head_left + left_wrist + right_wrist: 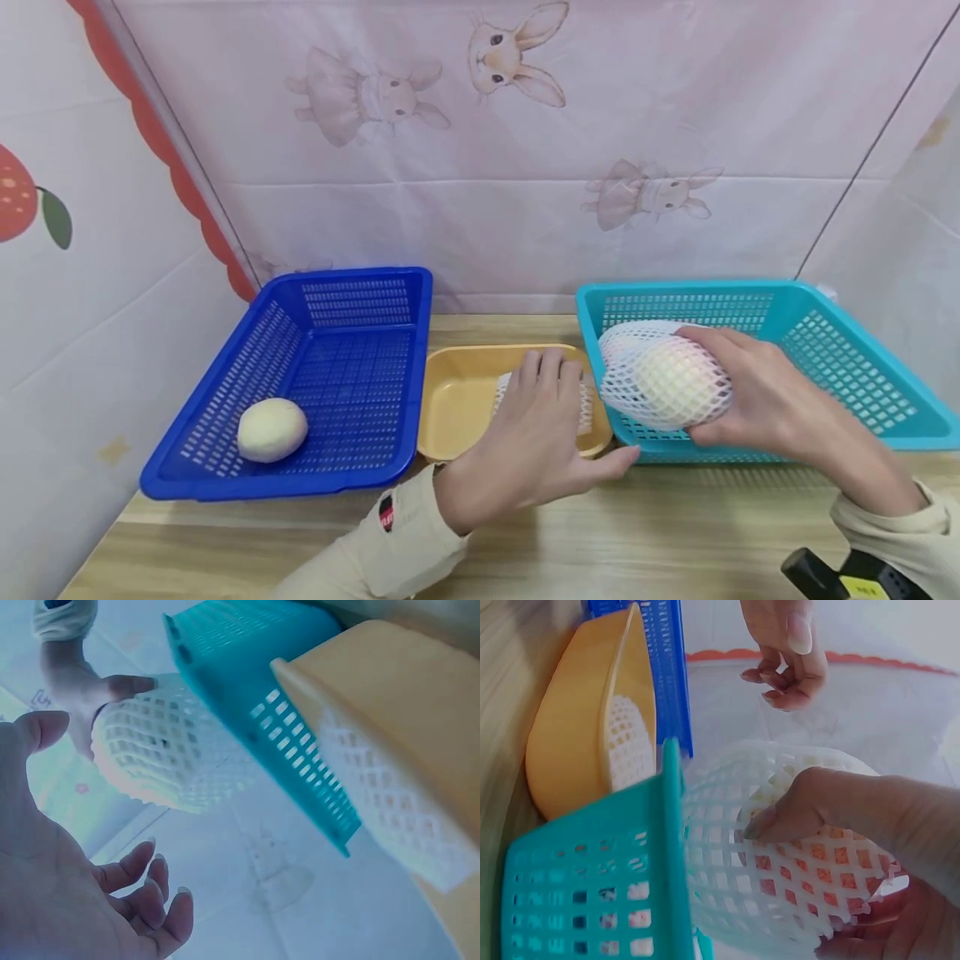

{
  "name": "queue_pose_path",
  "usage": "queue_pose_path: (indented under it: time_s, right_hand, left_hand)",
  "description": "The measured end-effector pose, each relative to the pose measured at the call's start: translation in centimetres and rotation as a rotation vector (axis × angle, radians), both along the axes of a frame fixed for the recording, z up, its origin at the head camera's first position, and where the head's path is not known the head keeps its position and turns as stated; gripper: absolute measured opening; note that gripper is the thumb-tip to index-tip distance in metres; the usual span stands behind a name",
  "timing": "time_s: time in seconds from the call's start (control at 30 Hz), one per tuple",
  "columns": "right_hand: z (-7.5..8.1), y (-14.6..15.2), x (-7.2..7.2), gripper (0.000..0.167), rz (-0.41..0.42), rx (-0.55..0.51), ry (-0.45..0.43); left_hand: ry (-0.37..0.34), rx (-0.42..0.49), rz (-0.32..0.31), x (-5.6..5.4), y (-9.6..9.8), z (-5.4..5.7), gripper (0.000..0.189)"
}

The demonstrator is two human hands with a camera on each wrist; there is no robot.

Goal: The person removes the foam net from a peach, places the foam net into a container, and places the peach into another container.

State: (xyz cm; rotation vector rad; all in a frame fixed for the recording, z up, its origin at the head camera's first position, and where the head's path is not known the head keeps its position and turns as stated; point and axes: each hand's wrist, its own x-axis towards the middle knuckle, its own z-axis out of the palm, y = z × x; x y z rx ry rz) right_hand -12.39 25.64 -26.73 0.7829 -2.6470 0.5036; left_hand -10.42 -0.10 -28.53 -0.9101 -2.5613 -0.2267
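My right hand grips a round, pale yellow and reddish fruit in a white foam net, over the left part of the turquoise basket. In the right wrist view, the thumb presses on the netting, which stretches loosely beyond the fruit. My left hand hovers over the yellow tray, its fingers relaxed and apart, holding nothing. Another piece of white foam net lies in that tray, partly hidden behind the left hand in the head view. A bare cream-coloured round fruit sits in the blue basket.
The blue basket stands at the left, with the yellow tray between it and the turquoise basket. All three are on a wooden table. Behind them rises a pink backdrop with rabbit prints; white panels flank the sides.
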Motion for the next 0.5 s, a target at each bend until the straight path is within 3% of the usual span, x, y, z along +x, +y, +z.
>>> queue_pose_path:
  time_s: [0.27,0.5]
  right_hand:
    - [0.7,-1.2,1.0,0.101,0.039,-0.006,0.051]
    - [1.5,-2.1,2.0,0.103,0.055,-0.006,0.069]
  left_hand:
    - [0.043,0.102,-0.028,0.5,-1.2,0.8,0.079]
    - [0.025,0.077,-0.031,1.2,-2.3,1.2,0.087]
